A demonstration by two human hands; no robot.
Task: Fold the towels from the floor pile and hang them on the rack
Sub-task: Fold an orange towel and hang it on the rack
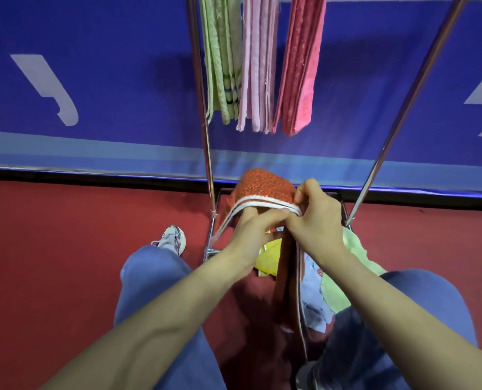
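Note:
An orange-red towel (262, 184) with a white border is held up in front of me, its lower part hanging down between my legs. My left hand (251, 226) grips it from below at the white edge, fingers under the cloth. My right hand (316, 215) pinches the same edge from the right. On the red floor below lies the pile: a yellow towel (269, 254), a light green towel (355, 249) and a pale blue one (316, 294). The metal rack (206, 136) stands ahead with a green towel (223, 60), a pink towel (258, 66) and a red-pink towel (301, 68) hanging folded.
A blue banner wall (93, 94) runs behind the rack. The rack's right pole (403, 114) slants up to the right. My legs in blue trousers and a white shoe (172, 237) stand on either side of the pile on the red floor (65, 249).

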